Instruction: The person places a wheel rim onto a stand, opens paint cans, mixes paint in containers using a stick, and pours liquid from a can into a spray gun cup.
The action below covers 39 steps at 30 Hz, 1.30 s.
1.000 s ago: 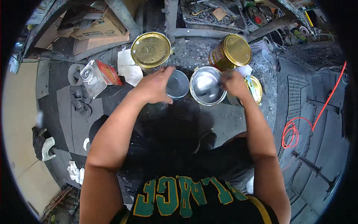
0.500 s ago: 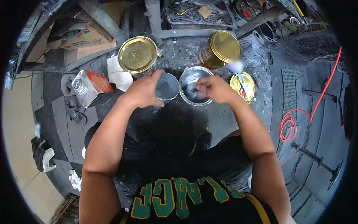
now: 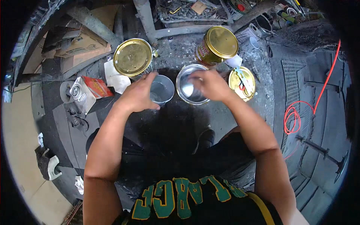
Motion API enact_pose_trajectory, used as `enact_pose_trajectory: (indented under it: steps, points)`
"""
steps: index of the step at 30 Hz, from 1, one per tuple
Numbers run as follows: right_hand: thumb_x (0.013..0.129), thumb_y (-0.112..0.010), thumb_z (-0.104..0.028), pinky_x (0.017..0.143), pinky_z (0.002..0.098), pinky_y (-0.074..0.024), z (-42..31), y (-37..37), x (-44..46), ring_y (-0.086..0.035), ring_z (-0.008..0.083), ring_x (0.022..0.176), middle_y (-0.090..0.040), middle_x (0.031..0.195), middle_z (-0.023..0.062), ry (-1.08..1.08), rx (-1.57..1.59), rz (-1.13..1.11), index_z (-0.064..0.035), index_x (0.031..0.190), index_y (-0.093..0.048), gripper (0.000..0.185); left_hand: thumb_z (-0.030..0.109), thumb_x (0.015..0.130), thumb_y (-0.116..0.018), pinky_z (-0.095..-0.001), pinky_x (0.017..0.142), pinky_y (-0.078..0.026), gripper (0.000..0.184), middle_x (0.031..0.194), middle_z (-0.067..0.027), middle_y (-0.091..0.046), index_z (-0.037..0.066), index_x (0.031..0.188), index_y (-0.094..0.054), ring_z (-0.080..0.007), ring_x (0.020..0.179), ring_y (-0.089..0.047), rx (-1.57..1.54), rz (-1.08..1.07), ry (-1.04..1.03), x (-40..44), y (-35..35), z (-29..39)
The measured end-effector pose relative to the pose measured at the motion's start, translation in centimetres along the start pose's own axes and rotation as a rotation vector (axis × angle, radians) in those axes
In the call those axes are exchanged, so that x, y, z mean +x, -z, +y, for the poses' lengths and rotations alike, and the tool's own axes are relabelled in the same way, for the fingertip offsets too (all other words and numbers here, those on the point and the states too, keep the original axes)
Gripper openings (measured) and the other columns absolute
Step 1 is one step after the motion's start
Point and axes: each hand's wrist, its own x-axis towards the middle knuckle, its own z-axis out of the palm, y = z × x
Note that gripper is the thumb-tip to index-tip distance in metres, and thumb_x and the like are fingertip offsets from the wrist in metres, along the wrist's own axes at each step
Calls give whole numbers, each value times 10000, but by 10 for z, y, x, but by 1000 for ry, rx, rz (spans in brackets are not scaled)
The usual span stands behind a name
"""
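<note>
Left hand point(image 3: 135, 94): our grip wide around cup point(image 3: 162, 90)
Right hand point(image 3: 215, 87): blurred; we cannot tell its grip
Tin point(image 3: 183, 83): open; our work there looks unfinished

On our left, a silver-and-red rectangular tin point(image 3: 98, 88) sits on the floor point(image 3: 225, 120), a pale ring-shaped object point(image 3: 66, 92) just beside it and dark sandals point(image 3: 77, 119) close by. Farther up, we have a battered cardboard box point(image 3: 82, 45). At the top we see a tray point(image 3: 193, 23) of small dark pieces, a tan scrap point(image 3: 198, 7) lying on them. To our right, a red hose point(image 3: 330, 77) lies partly coiled near a textured metal panel point(image 3: 292, 75). At lower left, we spot a curved white piece point(image 3: 53, 168) touching something dark.
</note>
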Motion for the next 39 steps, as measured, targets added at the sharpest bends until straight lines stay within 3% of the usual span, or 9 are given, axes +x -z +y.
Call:
enact_pose_trajectory:
  steps: [2,5,9,16,20,24,31,35,39]
  points:
    - [880,-694,-253,881,494,-532,26,4,-4,-695,409,951,-718,942,248,-52,-29,-264,-41,970,-753,237,200,579,-944,-438,1083,-445,1081,1404,-245,-535,36,1480,-371,-404,1298,-536,2,-6,7,-1,-2,2]
    - [878,-678,-221,888,499,-534,26,15,2,-688,412,980,-713,956,259,-367,-233,-25,-35,971,-742,217,201,578,-946,-434,1090,-439,1087,1408,-242,-537,29,1482,-368,-400,1302,-534,-6,-13,8,-3,0,7]
    - [865,-623,-161,845,506,-552,-11,2,-4,-697,441,894,-715,920,250,0,23,27,-48,928,-764,191,199,575,-949,-430,1097,-434,1097,1410,-243,-539,15,1484,-363,-397,1306,-533,6,-18,32,-2,2,8]
    - [899,-659,-137,817,443,-548,23,5,-1,-719,372,888,-732,929,226,-138,-158,134,-12,996,-748,182,200,577,-951,-435,1094,-438,1098,1410,-257,-534,14,1483,-360,-402,1306,-534,48,17,29,-6,-1,4]
    - [963,-641,-163,758,419,-555,16,23,-7,-702,346,754,-734,888,203,-195,89,-384,-3,1009,-742,194,243,602,-943,-476,1066,-465,1072,1394,-306,-529,49,1475,-352,-434,1310,-530,12,-7,37,-5,2,8]
    - [912,-664,-201,798,504,-544,17,16,-5,-697,421,865,-723,886,226,-158,-181,204,-46,984,-760,196,233,603,-944,-465,1070,-465,1072,1403,-293,-524,51,1478,-352,-426,1293,-547,38,-32,57,-7,1,7]
    - [924,-665,-182,792,467,-557,28,39,-4,-709,403,867,-720,931,241,-353,-110,-84,-33,1000,-758,191,224,601,-942,-452,1072,-466,1079,1393,-289,-532,62,1487,-348,-422,1284,-554,62,-9,60,-7,-5,4]
    - [908,-673,-161,760,463,-549,-2,7,-8,-727,371,823,-730,899,231,57,-84,18,-18,978,-756,179,230,608,-937,-452,1074,-465,1075,1407,-288,-521,73,1491,-346,-419,1291,-549,92,-5,83,-7,-5,0]
    - [903,-690,-168,767,449,-543,31,31,4,-702,406,832,-716,888,237,-221,-85,-160,-12,964,-754,180,242,616,-930,-463,1066,-468,1076,1425,-292,-504,74,1495,-333,-420,1299,-543,71,-61,110,-6,3,8]
